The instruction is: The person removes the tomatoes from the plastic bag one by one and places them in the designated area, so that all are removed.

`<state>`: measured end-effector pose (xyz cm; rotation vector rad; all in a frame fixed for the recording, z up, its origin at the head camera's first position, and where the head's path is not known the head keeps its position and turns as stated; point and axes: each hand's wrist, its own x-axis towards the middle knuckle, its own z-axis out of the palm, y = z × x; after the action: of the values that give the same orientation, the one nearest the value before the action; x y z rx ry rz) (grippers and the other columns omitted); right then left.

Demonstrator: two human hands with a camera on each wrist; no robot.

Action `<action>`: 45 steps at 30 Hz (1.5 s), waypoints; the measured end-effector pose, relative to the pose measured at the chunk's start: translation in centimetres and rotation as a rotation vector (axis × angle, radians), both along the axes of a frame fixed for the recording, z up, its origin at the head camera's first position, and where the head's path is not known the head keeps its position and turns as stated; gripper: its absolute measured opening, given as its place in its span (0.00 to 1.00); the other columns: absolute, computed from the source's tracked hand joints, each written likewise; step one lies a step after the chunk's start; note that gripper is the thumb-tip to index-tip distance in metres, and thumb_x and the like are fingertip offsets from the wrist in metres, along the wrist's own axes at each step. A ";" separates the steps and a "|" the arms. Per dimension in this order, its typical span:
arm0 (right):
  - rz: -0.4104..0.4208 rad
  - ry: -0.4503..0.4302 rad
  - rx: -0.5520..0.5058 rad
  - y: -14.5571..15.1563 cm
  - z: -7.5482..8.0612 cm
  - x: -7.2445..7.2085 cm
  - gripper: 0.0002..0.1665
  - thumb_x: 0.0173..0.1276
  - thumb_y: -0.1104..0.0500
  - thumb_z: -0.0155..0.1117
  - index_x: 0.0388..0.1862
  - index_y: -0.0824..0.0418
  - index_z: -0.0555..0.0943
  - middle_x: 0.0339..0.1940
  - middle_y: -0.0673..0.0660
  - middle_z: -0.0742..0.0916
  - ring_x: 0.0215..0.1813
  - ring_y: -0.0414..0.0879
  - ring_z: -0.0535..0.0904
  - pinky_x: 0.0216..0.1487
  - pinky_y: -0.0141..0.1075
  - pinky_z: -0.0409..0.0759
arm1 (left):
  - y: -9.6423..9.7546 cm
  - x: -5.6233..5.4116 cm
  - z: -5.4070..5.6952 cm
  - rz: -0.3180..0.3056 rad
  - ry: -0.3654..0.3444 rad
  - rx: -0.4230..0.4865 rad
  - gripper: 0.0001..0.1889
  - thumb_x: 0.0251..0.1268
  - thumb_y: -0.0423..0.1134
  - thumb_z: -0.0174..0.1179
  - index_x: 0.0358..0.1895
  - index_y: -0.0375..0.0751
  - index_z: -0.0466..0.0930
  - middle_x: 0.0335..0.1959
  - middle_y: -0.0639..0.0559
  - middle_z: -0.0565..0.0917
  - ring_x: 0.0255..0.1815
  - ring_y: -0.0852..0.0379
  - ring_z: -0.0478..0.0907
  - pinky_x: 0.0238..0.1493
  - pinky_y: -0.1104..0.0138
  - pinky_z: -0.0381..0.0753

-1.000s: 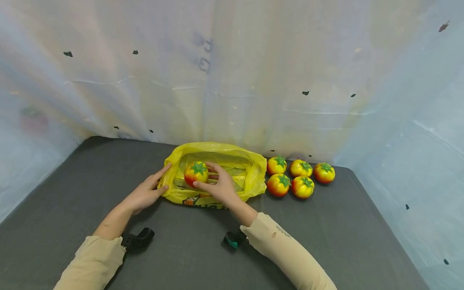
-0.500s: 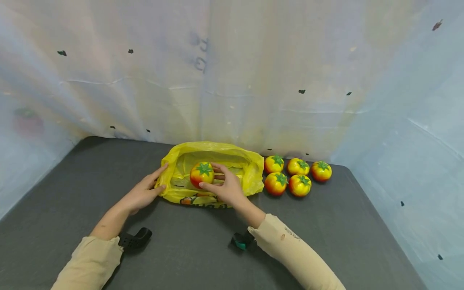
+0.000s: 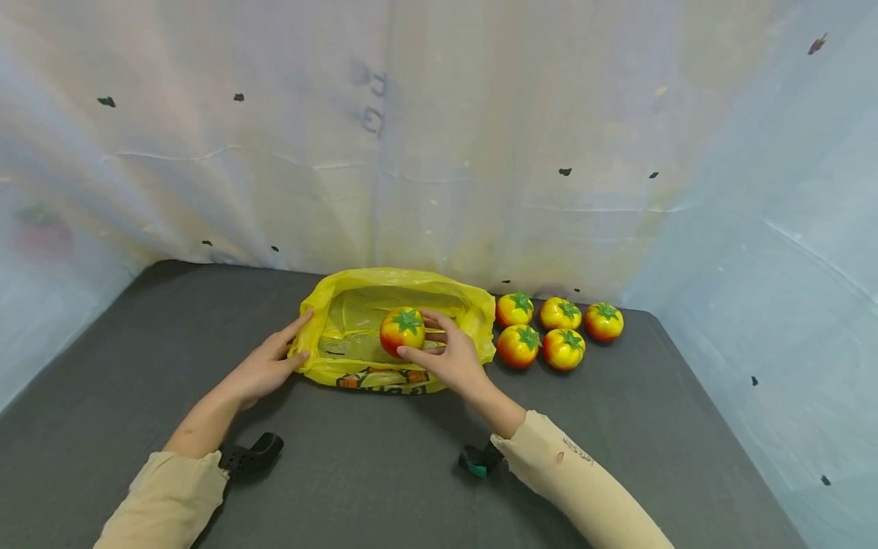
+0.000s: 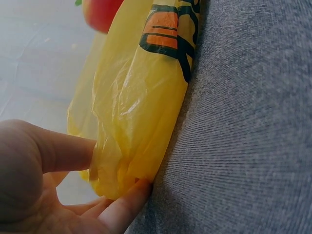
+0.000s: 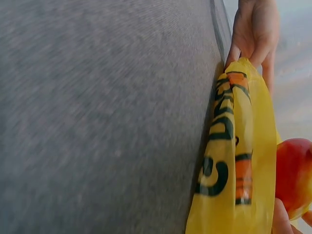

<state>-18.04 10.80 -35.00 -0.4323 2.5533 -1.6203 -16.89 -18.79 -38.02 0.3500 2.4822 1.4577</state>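
A yellow plastic bag [image 3: 384,377] with dark print stands on the dark table with its mouth spread wide. My left hand [image 3: 266,366] holds the bag's left end, thumb and fingers on either side of it; the left wrist view shows the thumb [image 4: 68,152] at the rim and a fingertip low by the table. In my right hand [image 3: 456,357] is a red-and-yellow tomato [image 3: 402,333] with a green star-shaped top, held between thumb and fingers over the bag's mouth. The right wrist view shows this tomato [image 5: 294,170] beside the bag's printed side.
Several matching tomatoes [image 3: 564,348] sit in two rows just right of the bag. Pale sheeting [image 3: 439,152] hangs behind the dark table [image 3: 384,473] and at both sides. Black straps [image 3: 254,455] are at the wrists.
My right hand has moved to the right across the bag's mouth with the tomato in its grip. The left hand keeps its place at the bag's left end.
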 end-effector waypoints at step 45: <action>-0.200 0.013 0.101 8.3 2.4 0.0 0.42 0.60 0.51 0.71 0.71 0.54 0.65 0.64 0.61 0.76 0.61 0.55 0.77 0.54 0.46 0.80 | -0.2 -0.2 0.0 -0.029 -0.006 0.005 0.37 0.76 0.33 0.45 0.78 0.45 0.32 0.73 0.23 0.37 0.72 0.23 0.37 0.65 0.32 0.47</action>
<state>-18.03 19.11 -32.58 -0.1846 2.7498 -1.5414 -17.14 -19.02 -38.03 0.3810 2.4591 1.4511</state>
